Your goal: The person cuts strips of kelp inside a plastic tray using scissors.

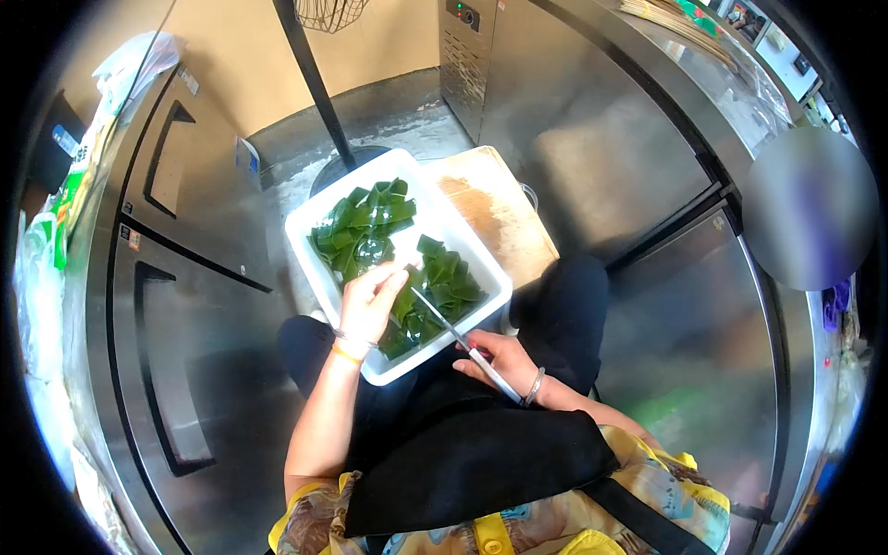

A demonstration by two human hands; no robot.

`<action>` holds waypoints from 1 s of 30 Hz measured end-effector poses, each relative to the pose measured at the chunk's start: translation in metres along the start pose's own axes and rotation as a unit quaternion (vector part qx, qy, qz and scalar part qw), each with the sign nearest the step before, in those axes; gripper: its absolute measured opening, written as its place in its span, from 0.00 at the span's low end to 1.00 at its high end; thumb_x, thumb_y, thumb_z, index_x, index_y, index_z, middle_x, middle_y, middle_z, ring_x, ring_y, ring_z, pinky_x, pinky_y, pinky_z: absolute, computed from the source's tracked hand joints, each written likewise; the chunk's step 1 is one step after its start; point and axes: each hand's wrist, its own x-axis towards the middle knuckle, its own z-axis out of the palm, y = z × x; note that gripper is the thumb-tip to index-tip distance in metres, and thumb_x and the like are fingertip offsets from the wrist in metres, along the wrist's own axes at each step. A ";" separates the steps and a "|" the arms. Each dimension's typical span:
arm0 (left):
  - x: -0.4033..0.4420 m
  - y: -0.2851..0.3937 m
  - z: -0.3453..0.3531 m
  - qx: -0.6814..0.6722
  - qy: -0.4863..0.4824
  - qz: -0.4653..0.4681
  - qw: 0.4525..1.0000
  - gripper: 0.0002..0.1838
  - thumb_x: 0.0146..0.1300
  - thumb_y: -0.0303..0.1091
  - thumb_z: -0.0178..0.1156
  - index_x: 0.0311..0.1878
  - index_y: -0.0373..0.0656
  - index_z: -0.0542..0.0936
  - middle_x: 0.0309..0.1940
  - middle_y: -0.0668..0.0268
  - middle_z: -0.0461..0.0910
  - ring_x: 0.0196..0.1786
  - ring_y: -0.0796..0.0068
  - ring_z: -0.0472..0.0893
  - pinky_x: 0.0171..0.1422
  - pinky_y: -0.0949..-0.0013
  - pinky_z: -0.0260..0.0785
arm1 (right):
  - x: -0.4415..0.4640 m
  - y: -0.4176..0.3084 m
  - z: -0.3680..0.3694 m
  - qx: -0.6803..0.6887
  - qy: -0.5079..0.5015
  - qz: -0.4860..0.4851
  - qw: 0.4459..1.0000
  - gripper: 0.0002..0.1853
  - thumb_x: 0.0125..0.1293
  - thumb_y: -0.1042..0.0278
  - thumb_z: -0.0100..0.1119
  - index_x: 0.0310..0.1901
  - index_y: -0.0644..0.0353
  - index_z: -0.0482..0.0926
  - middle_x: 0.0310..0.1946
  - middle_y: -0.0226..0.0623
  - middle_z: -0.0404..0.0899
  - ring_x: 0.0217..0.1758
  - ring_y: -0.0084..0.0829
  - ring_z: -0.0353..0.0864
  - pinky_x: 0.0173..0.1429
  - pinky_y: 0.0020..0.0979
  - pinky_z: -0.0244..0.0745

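Note:
A white plastic tub (305, 242) holds folded, glossy dark green pieces that look like kelp (449, 282), in two heaps with bare white between them. Over the tub's near side, my left hand (368, 301) is closed, thumb and forefinger pinched at the edge of a kelp piece; its exact grip is partly hidden. My right hand (499, 356) is at the tub's near right rim, wrapped round the pale handle of a knife (442, 321). The thin blade points up and left over the kelp, its tip close to my left fingertips.
A wooden board (504, 217) lies beyond the tub to the right. Steel cabinets (199, 305) stand on the left and a steel refrigerator (592, 139) on the right. A dark pole (314, 83) rises from a round base behind the tub. My knees flank the tub.

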 end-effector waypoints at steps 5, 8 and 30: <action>-0.007 -0.002 0.005 0.095 -0.005 0.032 0.995 0.15 0.69 0.35 0.51 0.53 0.38 0.78 0.48 0.65 0.80 0.52 0.76 0.76 0.59 0.74 0.64 | -0.003 0.003 0.004 -0.022 -0.045 0.031 0.998 0.15 0.58 0.62 0.68 0.41 0.62 0.77 0.27 0.39 0.78 0.29 0.25 0.78 0.36 0.27 0.74; -0.011 -0.011 0.006 0.073 0.002 0.038 0.997 0.16 0.69 0.35 0.52 0.56 0.38 0.75 0.48 0.66 0.79 0.53 0.78 0.75 0.60 0.75 0.63 | -0.005 0.005 0.007 -0.024 -0.023 0.029 0.999 0.14 0.58 0.62 0.68 0.40 0.62 0.77 0.23 0.34 0.77 0.25 0.22 0.77 0.32 0.25 0.73; -0.023 -0.042 0.007 -0.124 -0.059 -0.096 0.986 0.07 0.57 0.19 0.62 0.38 0.38 0.76 0.31 0.69 0.80 0.34 0.84 0.77 0.41 0.80 0.71 | -0.006 0.003 0.000 -0.077 -0.005 0.015 0.997 0.16 0.56 0.57 0.68 0.35 0.61 0.75 0.22 0.39 0.73 0.23 0.32 0.72 0.32 0.30 0.70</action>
